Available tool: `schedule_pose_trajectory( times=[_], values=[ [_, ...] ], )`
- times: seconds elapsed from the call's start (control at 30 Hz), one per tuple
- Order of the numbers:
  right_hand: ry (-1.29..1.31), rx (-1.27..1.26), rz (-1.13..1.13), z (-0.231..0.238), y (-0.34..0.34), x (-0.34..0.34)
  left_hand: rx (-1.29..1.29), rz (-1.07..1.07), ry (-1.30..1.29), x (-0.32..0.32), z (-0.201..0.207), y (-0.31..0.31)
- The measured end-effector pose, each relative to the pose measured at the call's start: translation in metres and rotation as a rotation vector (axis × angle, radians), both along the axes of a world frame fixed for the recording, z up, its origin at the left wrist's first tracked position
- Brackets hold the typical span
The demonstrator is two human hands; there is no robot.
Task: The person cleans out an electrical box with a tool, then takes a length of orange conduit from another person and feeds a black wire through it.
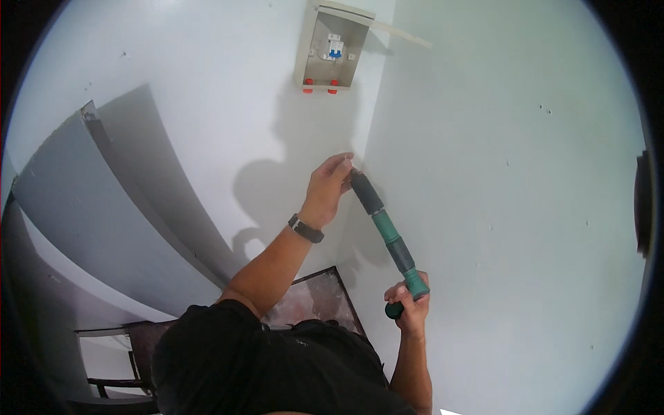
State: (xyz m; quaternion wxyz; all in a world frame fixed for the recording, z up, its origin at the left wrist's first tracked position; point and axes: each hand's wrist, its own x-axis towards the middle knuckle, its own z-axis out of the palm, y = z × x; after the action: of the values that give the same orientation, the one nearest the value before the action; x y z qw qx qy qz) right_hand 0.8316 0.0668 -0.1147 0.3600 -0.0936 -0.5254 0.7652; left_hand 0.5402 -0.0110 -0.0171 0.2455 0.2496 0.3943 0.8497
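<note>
My right hand (pixel 413 315) is wrapped round the lower end of a nail gun (pixel 385 225), a long green and black tube with a round green knob beside my fingers. The tool slants up and left, its dark tip in front of the corner between two walls. Right at that tip, the fingers of my left hand (pixel 324 191) are pinched together. Whatever they hold is too small to make out. A dark-banded watch sits on my left wrist.
Above my hands, a beige breaker box (pixel 335 48) hangs on the wall with its cover swung out right. It holds a breaker with blue switches; two red fittings stick out below. A grey panel (pixel 104 200) stands at left. Below lies a dark-edged surface (pixel 315 301).
</note>
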Motion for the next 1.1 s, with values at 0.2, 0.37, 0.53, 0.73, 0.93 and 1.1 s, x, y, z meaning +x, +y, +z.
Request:
schedule_pose_trajectory(
  times=[0.2,0.37,0.53,0.73,0.93,1.1],
  values=[
    [0.014,0.145,-0.055,0.013,-0.014,-0.007,-0.052,0.021,0.208,0.019,0.006,-0.008],
    [0.028,0.052,0.092,0.024,-0.008,-0.019,-0.115,0.059,0.335,0.006,0.023,-0.015],
    [0.103,0.015,0.107,0.032,-0.010,-0.039,-0.239,-0.064,0.427,-0.030,0.031,-0.026],
    [0.087,0.079,0.011,0.051,-0.029,-0.066,-0.528,0.985,1.577,-0.139,0.079,-0.056],
    [0.041,0.207,-0.159,0.066,-0.045,-0.077,-0.651,1.033,1.798,-0.229,0.122,-0.053],
    [0.005,0.232,-0.289,0.083,-0.067,-0.083,-0.700,1.072,1.830,-0.248,0.104,-0.024]
  ],
)
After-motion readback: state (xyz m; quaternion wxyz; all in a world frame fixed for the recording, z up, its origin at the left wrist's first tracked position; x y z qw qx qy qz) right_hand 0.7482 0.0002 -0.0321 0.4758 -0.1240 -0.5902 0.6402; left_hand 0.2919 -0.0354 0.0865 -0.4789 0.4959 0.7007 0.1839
